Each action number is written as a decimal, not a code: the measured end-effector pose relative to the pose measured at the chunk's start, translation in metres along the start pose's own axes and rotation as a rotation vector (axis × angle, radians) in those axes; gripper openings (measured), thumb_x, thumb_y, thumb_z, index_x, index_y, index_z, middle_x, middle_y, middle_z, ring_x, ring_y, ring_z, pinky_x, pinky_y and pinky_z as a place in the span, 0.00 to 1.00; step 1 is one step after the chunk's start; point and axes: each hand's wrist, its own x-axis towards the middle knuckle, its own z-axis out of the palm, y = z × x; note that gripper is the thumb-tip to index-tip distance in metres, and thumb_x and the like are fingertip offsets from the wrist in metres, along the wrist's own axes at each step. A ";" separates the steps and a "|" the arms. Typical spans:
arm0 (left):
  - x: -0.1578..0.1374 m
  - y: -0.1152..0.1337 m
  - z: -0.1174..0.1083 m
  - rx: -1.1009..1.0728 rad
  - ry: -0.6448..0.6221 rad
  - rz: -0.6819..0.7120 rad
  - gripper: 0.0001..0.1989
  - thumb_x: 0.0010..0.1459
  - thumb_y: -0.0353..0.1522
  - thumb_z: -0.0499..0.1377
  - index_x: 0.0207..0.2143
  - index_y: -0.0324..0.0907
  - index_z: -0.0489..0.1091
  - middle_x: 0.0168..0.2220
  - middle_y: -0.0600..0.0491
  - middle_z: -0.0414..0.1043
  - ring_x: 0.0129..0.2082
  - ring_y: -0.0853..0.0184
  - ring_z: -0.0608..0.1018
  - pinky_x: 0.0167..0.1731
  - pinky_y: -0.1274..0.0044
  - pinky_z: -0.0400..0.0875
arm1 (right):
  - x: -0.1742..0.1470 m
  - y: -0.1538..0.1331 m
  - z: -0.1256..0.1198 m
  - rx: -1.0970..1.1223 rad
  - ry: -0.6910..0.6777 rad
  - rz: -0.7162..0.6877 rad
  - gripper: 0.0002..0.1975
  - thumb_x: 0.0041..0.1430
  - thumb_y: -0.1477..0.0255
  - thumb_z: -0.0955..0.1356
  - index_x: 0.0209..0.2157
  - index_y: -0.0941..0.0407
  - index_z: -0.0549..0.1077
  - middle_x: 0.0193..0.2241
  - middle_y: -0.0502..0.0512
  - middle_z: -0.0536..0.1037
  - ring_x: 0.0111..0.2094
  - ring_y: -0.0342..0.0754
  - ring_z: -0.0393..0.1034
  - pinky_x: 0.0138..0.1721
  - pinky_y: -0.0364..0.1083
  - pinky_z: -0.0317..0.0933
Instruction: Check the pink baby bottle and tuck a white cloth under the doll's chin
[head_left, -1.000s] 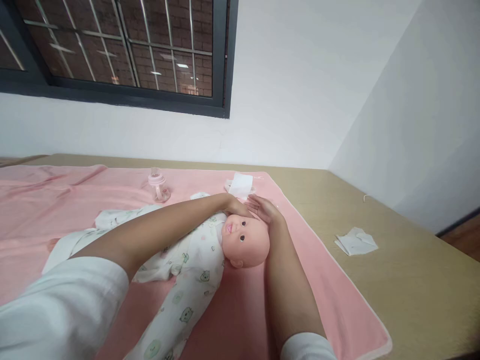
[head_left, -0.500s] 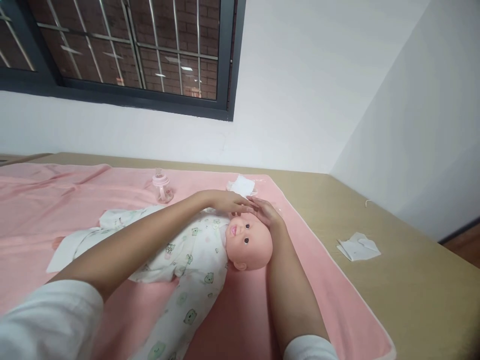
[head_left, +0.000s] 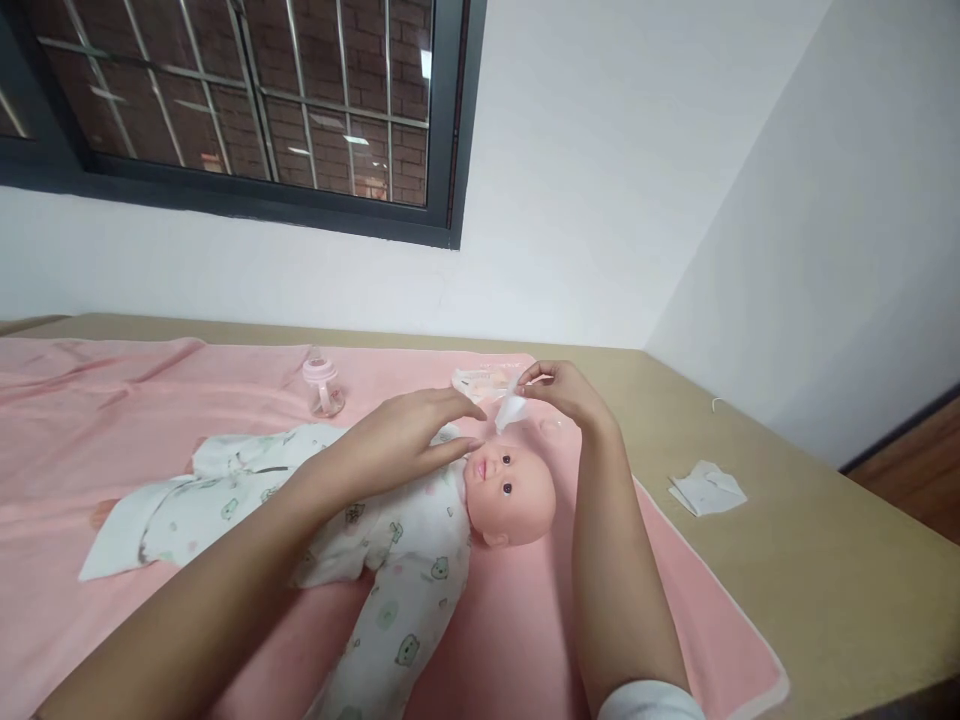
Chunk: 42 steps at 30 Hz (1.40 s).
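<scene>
A baby doll (head_left: 517, 500) in white printed clothes lies on its back across a pink blanket (head_left: 495, 640), its head toward the right. My right hand (head_left: 559, 388) pinches a white tissue (head_left: 511, 408) by its upper edge, just beyond the doll's head. Over the doll's upper chest and chin, my left hand (head_left: 420, 432) has thumb and fingers apart with nothing between them; whether it touches the doll I cannot tell. A wipes packet (head_left: 480, 382), by its look, lies flat behind the tissue, partly hidden by it.
A clear baby bottle with a pink top (head_left: 323, 388) stands on the blanket behind the doll. On the wooden surface (head_left: 810, 570) at the right lies a crumpled white tissue. A white wall (head_left: 555, 200) and a barred window (head_left: 300, 110) rise at the back.
My right hand has lifted the white tissue off the packet, uncovering its printed top. My left hand has drawn back left, away from the right hand, and opened. The view has shifted slightly.
</scene>
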 end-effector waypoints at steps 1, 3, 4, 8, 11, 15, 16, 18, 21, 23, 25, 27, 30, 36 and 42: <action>0.000 -0.001 0.000 -0.018 0.050 0.001 0.20 0.65 0.43 0.54 0.55 0.48 0.70 0.58 0.56 0.72 0.57 0.61 0.73 0.54 0.72 0.68 | -0.003 -0.011 0.000 -0.051 0.019 -0.031 0.11 0.43 0.66 0.74 0.28 0.58 0.76 0.28 0.52 0.77 0.31 0.44 0.67 0.36 0.45 0.60; 0.002 -0.007 0.002 -0.067 0.171 -0.010 0.25 0.64 0.44 0.55 0.60 0.46 0.66 0.61 0.54 0.69 0.59 0.61 0.72 0.56 0.71 0.67 | -0.010 -0.030 0.006 -0.125 0.035 -0.094 0.10 0.46 0.67 0.73 0.31 0.57 0.76 0.29 0.51 0.77 0.30 0.43 0.65 0.34 0.44 0.60; 0.004 -0.012 0.002 -0.091 0.231 -0.019 0.28 0.63 0.45 0.56 0.63 0.46 0.64 0.62 0.53 0.67 0.60 0.61 0.71 0.57 0.71 0.66 | -0.013 -0.039 0.010 -0.145 0.028 -0.133 0.10 0.47 0.69 0.72 0.33 0.57 0.76 0.31 0.52 0.77 0.30 0.43 0.65 0.34 0.44 0.60; 0.006 -0.031 -0.002 -0.124 0.316 -0.036 0.38 0.58 0.48 0.61 0.67 0.47 0.55 0.67 0.50 0.60 0.63 0.58 0.67 0.60 0.67 0.65 | -0.031 -0.074 0.030 -0.166 -0.065 -0.324 0.10 0.54 0.73 0.69 0.40 0.55 0.76 0.39 0.53 0.79 0.38 0.46 0.71 0.43 0.48 0.65; -0.001 -0.038 -0.016 -0.115 0.222 -0.034 0.44 0.52 0.50 0.65 0.67 0.49 0.55 0.68 0.50 0.57 0.66 0.56 0.62 0.62 0.65 0.62 | -0.048 -0.096 0.042 -0.187 -0.147 -0.425 0.13 0.59 0.74 0.67 0.46 0.53 0.75 0.41 0.53 0.80 0.43 0.48 0.73 0.49 0.50 0.66; -0.012 -0.036 -0.034 -0.149 0.047 -0.064 0.37 0.49 0.51 0.67 0.59 0.51 0.66 0.62 0.52 0.67 0.62 0.54 0.68 0.58 0.66 0.65 | -0.068 -0.115 0.047 -0.211 -0.220 -0.530 0.14 0.63 0.71 0.67 0.50 0.51 0.75 0.44 0.53 0.79 0.43 0.49 0.75 0.47 0.50 0.69; -0.014 -0.034 -0.036 -0.158 0.014 -0.086 0.34 0.48 0.51 0.67 0.57 0.50 0.68 0.60 0.52 0.69 0.60 0.54 0.70 0.56 0.66 0.67 | -0.071 -0.117 0.047 -0.208 -0.224 -0.558 0.14 0.64 0.70 0.67 0.50 0.50 0.75 0.44 0.54 0.79 0.43 0.49 0.75 0.47 0.50 0.70; -0.015 -0.031 -0.039 -0.174 -0.022 -0.122 0.31 0.47 0.50 0.67 0.52 0.49 0.71 0.56 0.53 0.73 0.57 0.54 0.73 0.52 0.69 0.69 | -0.075 -0.120 0.046 -0.192 -0.219 -0.609 0.14 0.65 0.67 0.67 0.51 0.50 0.75 0.45 0.54 0.79 0.44 0.50 0.75 0.48 0.50 0.71; -0.014 -0.027 -0.039 -0.230 -0.063 -0.136 0.23 0.47 0.46 0.68 0.45 0.48 0.74 0.47 0.56 0.77 0.48 0.59 0.77 0.42 0.75 0.70 | -0.076 -0.121 0.045 -0.165 -0.195 -0.648 0.14 0.65 0.65 0.67 0.52 0.49 0.75 0.46 0.55 0.79 0.45 0.50 0.75 0.50 0.51 0.71; -0.013 -0.025 -0.040 -0.278 -0.108 -0.148 0.16 0.48 0.43 0.68 0.36 0.45 0.74 0.35 0.57 0.77 0.36 0.64 0.78 0.31 0.78 0.68 | -0.077 -0.120 0.044 -0.155 -0.180 -0.652 0.15 0.66 0.64 0.67 0.52 0.49 0.74 0.47 0.55 0.78 0.45 0.50 0.75 0.51 0.51 0.71; -0.013 -0.025 -0.041 -0.312 -0.137 -0.173 0.13 0.49 0.42 0.67 0.28 0.42 0.73 0.25 0.58 0.72 0.26 0.68 0.74 0.23 0.79 0.62 | -0.077 -0.120 0.042 -0.146 -0.165 -0.653 0.15 0.66 0.64 0.67 0.52 0.50 0.74 0.48 0.55 0.78 0.45 0.50 0.75 0.51 0.51 0.71; -0.014 -0.025 -0.043 -0.337 -0.134 -0.176 0.15 0.49 0.42 0.67 0.24 0.41 0.71 0.21 0.58 0.68 0.23 0.70 0.70 0.21 0.80 0.59 | -0.077 -0.119 0.040 -0.134 -0.150 -0.657 0.15 0.66 0.64 0.67 0.52 0.50 0.74 0.48 0.55 0.78 0.46 0.49 0.74 0.51 0.50 0.71; -0.016 -0.026 -0.044 -0.382 -0.070 -0.098 0.16 0.49 0.44 0.68 0.25 0.41 0.72 0.27 0.57 0.72 0.26 0.70 0.72 0.24 0.80 0.62 | -0.075 -0.117 0.038 -0.113 -0.126 -0.651 0.15 0.66 0.64 0.67 0.52 0.51 0.74 0.48 0.56 0.77 0.47 0.50 0.74 0.51 0.50 0.71; -0.019 -0.022 -0.045 -0.317 0.074 0.100 0.13 0.51 0.45 0.66 0.28 0.45 0.78 0.45 0.54 0.74 0.45 0.63 0.76 0.44 0.75 0.71 | -0.068 -0.110 0.039 -0.073 -0.081 -0.590 0.20 0.63 0.63 0.70 0.56 0.50 0.70 0.49 0.56 0.75 0.45 0.49 0.73 0.47 0.48 0.72; -0.020 -0.012 -0.042 -0.355 0.270 0.187 0.11 0.53 0.44 0.66 0.31 0.47 0.80 0.52 0.52 0.74 0.56 0.57 0.72 0.57 0.68 0.68 | -0.067 -0.111 0.053 0.009 -0.146 -0.518 0.29 0.61 0.62 0.71 0.62 0.46 0.62 0.56 0.55 0.69 0.41 0.45 0.72 0.42 0.45 0.73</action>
